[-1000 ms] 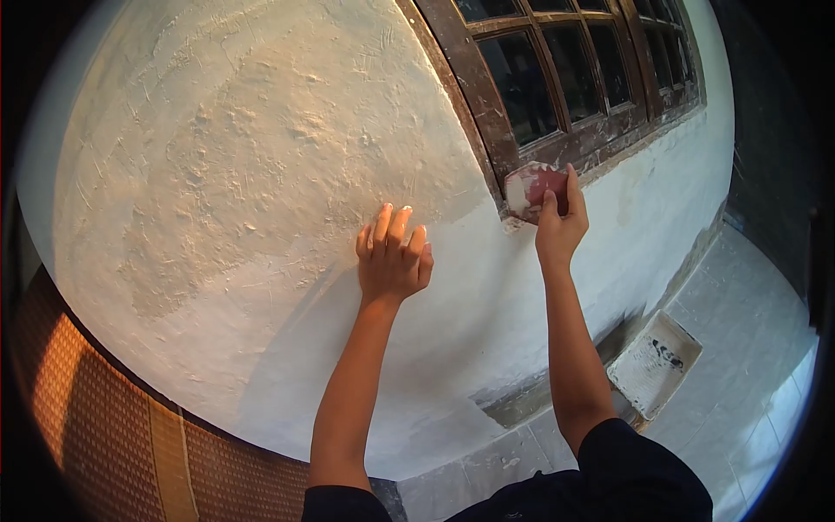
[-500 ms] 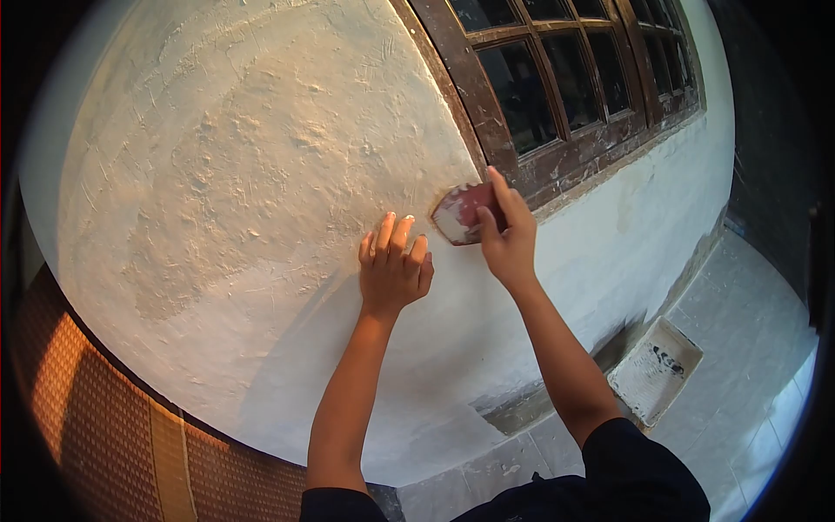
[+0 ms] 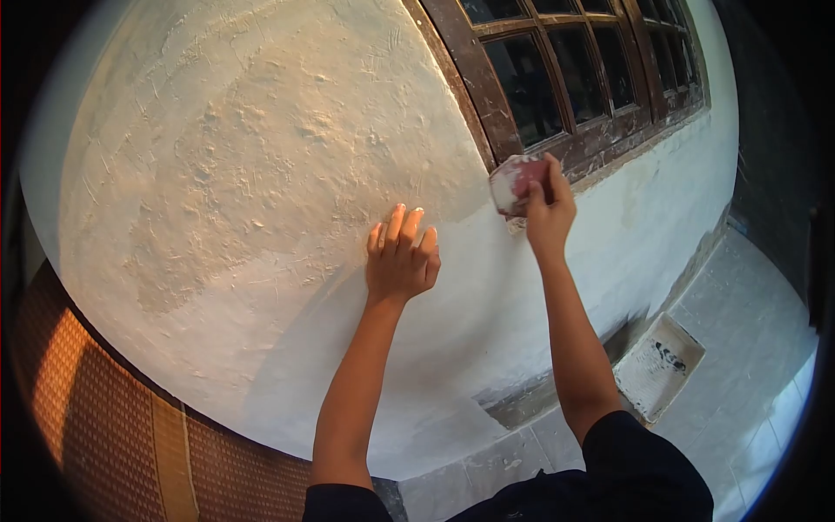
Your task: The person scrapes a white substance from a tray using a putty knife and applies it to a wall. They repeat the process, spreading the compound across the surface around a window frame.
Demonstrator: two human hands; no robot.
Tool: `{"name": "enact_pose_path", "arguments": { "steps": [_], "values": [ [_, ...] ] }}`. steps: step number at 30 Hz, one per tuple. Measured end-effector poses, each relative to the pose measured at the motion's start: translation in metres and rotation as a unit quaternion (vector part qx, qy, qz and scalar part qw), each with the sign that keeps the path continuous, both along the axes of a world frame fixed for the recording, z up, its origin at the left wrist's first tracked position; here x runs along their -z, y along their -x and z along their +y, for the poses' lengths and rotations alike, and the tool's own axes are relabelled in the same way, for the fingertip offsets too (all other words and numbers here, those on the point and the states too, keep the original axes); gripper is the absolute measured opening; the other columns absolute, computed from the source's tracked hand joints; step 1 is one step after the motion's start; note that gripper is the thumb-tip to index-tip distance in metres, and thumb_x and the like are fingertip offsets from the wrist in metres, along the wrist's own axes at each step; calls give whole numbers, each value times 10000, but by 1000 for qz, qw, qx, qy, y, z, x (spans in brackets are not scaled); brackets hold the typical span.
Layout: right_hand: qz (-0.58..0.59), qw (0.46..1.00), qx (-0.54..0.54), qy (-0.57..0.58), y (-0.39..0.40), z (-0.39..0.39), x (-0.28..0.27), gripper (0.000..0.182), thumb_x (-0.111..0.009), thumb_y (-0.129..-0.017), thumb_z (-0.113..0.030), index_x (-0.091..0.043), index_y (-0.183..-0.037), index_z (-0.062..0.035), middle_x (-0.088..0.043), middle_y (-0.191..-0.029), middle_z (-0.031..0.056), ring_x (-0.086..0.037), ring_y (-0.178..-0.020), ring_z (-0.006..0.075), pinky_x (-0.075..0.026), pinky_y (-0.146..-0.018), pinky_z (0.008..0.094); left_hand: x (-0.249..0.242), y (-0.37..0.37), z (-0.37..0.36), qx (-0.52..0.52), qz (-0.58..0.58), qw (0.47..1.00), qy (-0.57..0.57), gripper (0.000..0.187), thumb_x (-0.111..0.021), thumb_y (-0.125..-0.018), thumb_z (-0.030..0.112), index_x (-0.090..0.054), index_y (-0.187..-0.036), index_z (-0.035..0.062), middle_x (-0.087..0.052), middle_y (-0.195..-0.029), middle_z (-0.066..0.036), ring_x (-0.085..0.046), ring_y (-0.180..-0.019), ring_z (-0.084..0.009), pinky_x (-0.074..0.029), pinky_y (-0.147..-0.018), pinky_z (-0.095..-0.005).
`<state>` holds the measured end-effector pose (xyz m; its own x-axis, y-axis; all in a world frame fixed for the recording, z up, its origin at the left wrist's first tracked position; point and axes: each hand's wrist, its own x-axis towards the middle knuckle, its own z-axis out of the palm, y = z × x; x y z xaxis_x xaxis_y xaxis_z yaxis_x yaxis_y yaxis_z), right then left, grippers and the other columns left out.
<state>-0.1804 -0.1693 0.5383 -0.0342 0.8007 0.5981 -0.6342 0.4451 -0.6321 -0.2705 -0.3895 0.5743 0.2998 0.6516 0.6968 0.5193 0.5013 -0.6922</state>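
My right hand (image 3: 551,217) grips a flat, reddish scraper-like piece (image 3: 522,184) smeared with white, its upper edge bumpy. That piece is by the lower left corner of the brown window frame (image 3: 504,139); whether it touches the wall is hard to tell. My left hand (image 3: 402,261) rests against the plastered wall (image 3: 287,174), fingers spread and fingertips whitened. Rough, ridged plaster covers the wall above and left of my left hand, while the surface below looks smoother and paler.
A white-stained tray (image 3: 659,367) with a dark mark inside sits on the grey tiled floor (image 3: 739,322) at right. Woven brown matting (image 3: 235,478) borders the wall at lower left. Glass panes (image 3: 522,91) fill the window.
My right hand has moved right and slightly up with the reddish scraper, nearer the window frame. My left hand has shifted slightly right in view, still at the wall.
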Motion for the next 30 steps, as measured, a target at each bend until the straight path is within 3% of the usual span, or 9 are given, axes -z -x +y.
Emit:
{"name": "enact_pose_path", "arguments": {
  "steps": [2, 8, 11, 12, 17, 22, 24, 28, 30],
  "values": [
    [-22, 996, 86, -1, -4, 12, 8, 503, -564, -836, 104, -570, -1318, -41, -607, -1002, 111, -614, -909, 221, -489, -817, 316, 1, 0, 1, 0, 2, 1000, 2, 311, -518, -888, 282, -423, -1170, 190, -493, -1310, -59, -438, -1295, -282, -307, -997, -491],
    [-75, 985, -42, -150, -8, -22, -7, 513, -607, -816, 79, -579, -1313, -45, -607, -921, 92, -584, -826, 174, -467, -777, 271, 1, 1, 0, -5, 4, 1000, 18, 304, -514, -884, 289, -425, -1160, 197, -488, -1313, -55, -442, -1290, -275, -305, -1002, -491],
    [12, 998, -37, 48, 0, 15, 10, 495, -572, -836, 110, -588, -1306, -46, -614, -962, 92, -619, -892, 193, -493, -826, 301, 0, -1, -1, -11, 5, 1000, 13, 298, -507, -885, 284, -419, -1159, 207, -505, -1307, -34, -459, -1286, -257, -293, -1024, -470],
    [14, 999, 29, 32, -5, 22, 11, 487, -565, -848, 112, -588, -1307, -48, -615, -983, 86, -621, -908, 191, -494, -837, 302, 1, -2, 1, -15, 3, 1000, 6, 295, -502, -884, 276, -412, -1159, 220, -522, -1302, -15, -475, -1284, -238, -285, -1042, -450],
    [-53, 983, -73, -160, -19, -22, -12, 486, -608, -814, 75, -597, -1285, -45, -623, -927, 102, -596, -845, 183, -474, -799, 281, 0, 0, 1, -11, 19, 999, 26, 289, -509, -882, 290, -440, -1145, 190, -506, -1290, -54, -442, -1294, -275, -302, -1013, -476],
    [5, 999, 40, -15, -6, 21, 6, 479, -559, -832, 111, -592, -1287, -35, -619, -996, 114, -619, -896, 193, -492, -797, 291, -1, 0, 0, -11, 19, 999, 26, 279, -499, -892, 290, -440, -1143, 183, -506, -1284, -62, -436, -1301, -282, -295, -1026, -485],
    [68, 996, -49, 42, -5, 20, 8, 495, -576, -824, 105, -587, -1298, -36, -618, -964, 98, -608, -870, 182, -486, -785, 289, 1, 1, 0, -15, 11, 1000, 23, 289, -501, -890, 289, -437, -1151, 184, -503, -1283, -66, -430, -1309, -291, -293, -1031, -489],
    [-73, 974, -59, -207, -17, -15, -12, 518, -611, -795, 90, -594, -1292, -59, -592, -875, 92, -593, -794, 191, -473, -751, 279, 1, -1, 0, -13, -2, 1000, 13, 297, -495, -893, 293, -434, -1164, 185, -499, -1283, -67, -418, -1322, -291, -298, -1027, -497],
    [-13, 988, -36, -150, -2, 8, -7, 505, -609, -798, 88, -599, -1281, -60, -594, -871, 93, -606, -805, 197, -480, -749, 285, 0, -2, -2, -9, -10, 1000, 13, 291, -476, -905, 295, -434, -1170, 181, -503, -1276, -71, -429, -1315, -297, -300, -1026, -508]
  ]
}}
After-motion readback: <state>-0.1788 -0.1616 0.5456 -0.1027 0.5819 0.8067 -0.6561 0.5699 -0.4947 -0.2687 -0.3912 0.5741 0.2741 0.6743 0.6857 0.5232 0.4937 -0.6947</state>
